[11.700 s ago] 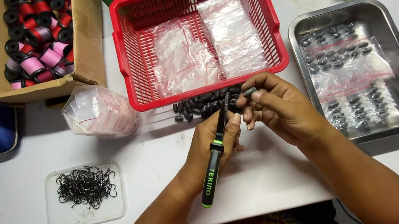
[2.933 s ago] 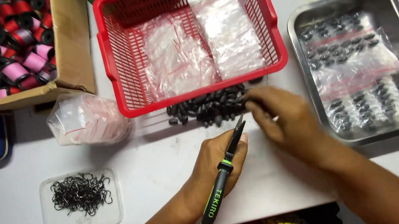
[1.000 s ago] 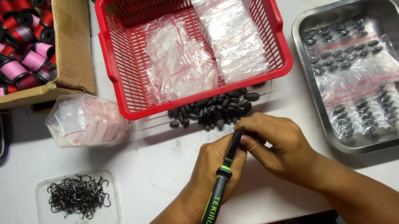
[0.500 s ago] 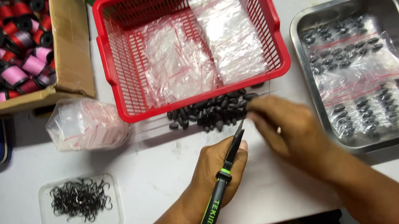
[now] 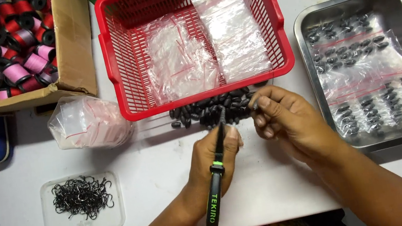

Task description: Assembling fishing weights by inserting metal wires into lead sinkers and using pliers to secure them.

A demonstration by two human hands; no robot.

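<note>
White tabletop, crowded along the far edge: cardboard box of thread spools at far left, red plastic basket with clear bags in the middle, steel tray of bagged sinkers at right. Open room only in the near strip, between a clear lid of black hooks on the left and the tray on the right. Pile of dark oval sinkers just beside the basket's near rim. Left hand wrapped around a black, green-banded tool, fingers closed on its shaft; long axis near-to-far, slightly tilted, tip pointing away at the pile, butt toward the near tabletop edge. Right hand at the pile's right end, fingers curled narrow, pinched contents too small to tell.
</note>
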